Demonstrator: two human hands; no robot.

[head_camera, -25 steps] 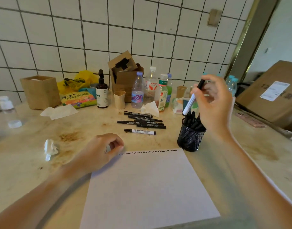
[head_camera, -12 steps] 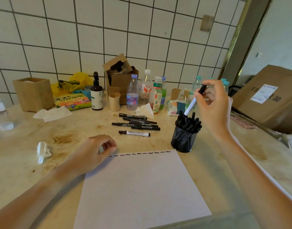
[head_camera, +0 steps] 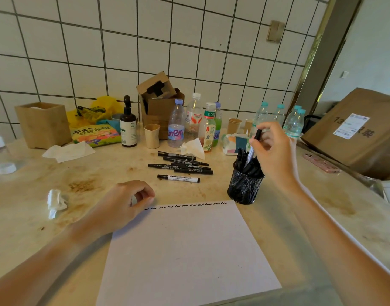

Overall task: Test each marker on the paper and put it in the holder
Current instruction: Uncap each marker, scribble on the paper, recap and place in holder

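Observation:
A white sheet of paper (head_camera: 185,250) lies in front of me, a row of black squiggles along its top edge. My left hand (head_camera: 125,204) rests curled on the paper's top left corner, fingers closed, nothing visible in it. My right hand (head_camera: 272,154) pinches a white-barrelled marker (head_camera: 253,146) by its black cap, the lower end down among the markers in the black mesh holder (head_camera: 242,188). Several black markers (head_camera: 183,165) lie loose on the table beyond the paper, and a white-labelled one (head_camera: 178,178) lies nearest.
Bottles (head_camera: 190,124), paper cups (head_camera: 152,135), a brown pump bottle (head_camera: 128,127), an open carton (head_camera: 161,102) and a wooden box (head_camera: 43,124) line the tiled wall. Crumpled tissue (head_camera: 56,202) lies left. A large cardboard box (head_camera: 355,131) and a pink phone (head_camera: 321,162) sit right.
My right hand has come down and lowered the marker from above the holder into it. My left hand has stayed on the paper's corner.

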